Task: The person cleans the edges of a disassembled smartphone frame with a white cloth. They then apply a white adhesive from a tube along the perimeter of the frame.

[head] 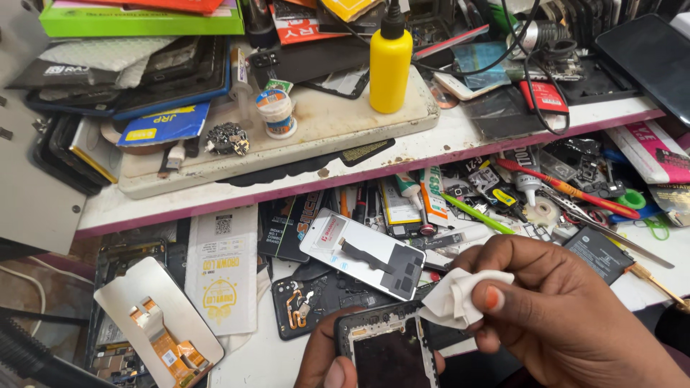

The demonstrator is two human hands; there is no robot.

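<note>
Phone frame point(388, 350) held at bottom centre, wiped with white cloth point(458, 294).

Frame: dark, opened, long axis running near-to-far from the wearer, top end pointing away toward the shelf point(460, 140); lower part cut off by the picture edge. Left hand point(325, 363): closed on the frame's left edge, thumb on top. Right hand point(560, 316): fingers pinching the folded cloth, pressed to the frame's top right corner. Nearby: silver screen panel point(363, 251) lying just beyond the frame, tilted; second panel point(154, 316) at left; yellow bottle point(390, 61) upright on the shelf; battery point(600, 253) to the right.
</note>
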